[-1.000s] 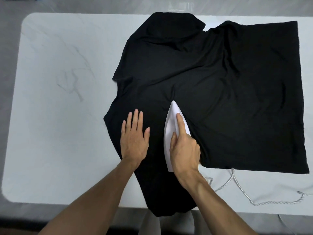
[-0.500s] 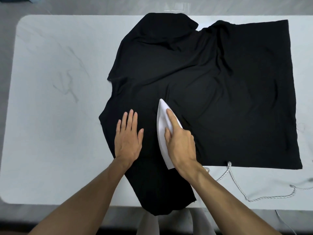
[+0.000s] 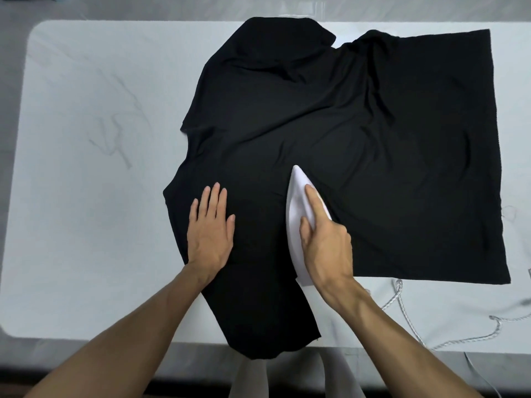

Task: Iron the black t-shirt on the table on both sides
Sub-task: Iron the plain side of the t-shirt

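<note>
On the white table (image 3: 86, 196), we see the black t-shirt (image 3: 373, 153) spread flat, one sleeve overhanging the near edge. The left hand (image 3: 211, 234) presses it with straight fingers. The right hand (image 3: 326, 248) grips the white iron (image 3: 298, 202), forefinger extended; its cord (image 3: 402, 294) trails right.

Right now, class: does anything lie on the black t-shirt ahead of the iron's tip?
Nothing solid. Ahead of the iron, gripped by the right hand, lies only wrinkled t-shirt. The left hand rests flat on the fabric to the iron's left, apart from it; the cord trails behind.
</note>
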Action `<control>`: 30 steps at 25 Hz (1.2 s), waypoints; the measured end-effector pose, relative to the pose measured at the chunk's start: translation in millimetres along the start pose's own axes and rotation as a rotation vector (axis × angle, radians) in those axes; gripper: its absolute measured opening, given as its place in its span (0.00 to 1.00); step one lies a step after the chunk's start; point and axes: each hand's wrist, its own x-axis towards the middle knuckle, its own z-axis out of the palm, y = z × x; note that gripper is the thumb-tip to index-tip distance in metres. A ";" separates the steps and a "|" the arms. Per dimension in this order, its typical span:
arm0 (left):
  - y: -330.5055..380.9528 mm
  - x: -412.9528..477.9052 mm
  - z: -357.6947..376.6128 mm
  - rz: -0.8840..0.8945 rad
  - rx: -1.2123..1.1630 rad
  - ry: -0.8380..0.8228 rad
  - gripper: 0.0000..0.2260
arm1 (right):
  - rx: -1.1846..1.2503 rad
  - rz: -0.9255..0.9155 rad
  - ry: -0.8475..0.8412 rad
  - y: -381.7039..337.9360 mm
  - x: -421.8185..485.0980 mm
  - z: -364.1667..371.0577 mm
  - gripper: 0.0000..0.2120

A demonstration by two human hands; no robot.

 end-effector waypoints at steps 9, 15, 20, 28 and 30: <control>58.5 -0.1 12.9 -0.130 -0.120 0.000 0.24 | -0.183 -0.036 -0.093 -21.3 4.5 28.0 0.30; 56.8 1.8 13.0 -0.144 -0.100 -0.022 0.24 | -0.189 -0.039 -0.121 -28.2 7.5 31.6 0.31; 60.1 3.6 6.3 -0.135 -0.040 -0.071 0.28 | -0.135 0.032 -0.014 -6.4 6.9 17.5 0.30; 62.0 3.5 7.1 -0.140 -0.009 -0.062 0.28 | -0.080 0.088 0.019 14.7 10.1 -6.8 0.28; 61.4 3.6 7.9 -0.136 -0.009 -0.056 0.28 | -0.115 0.034 -0.029 10.0 10.4 -2.5 0.29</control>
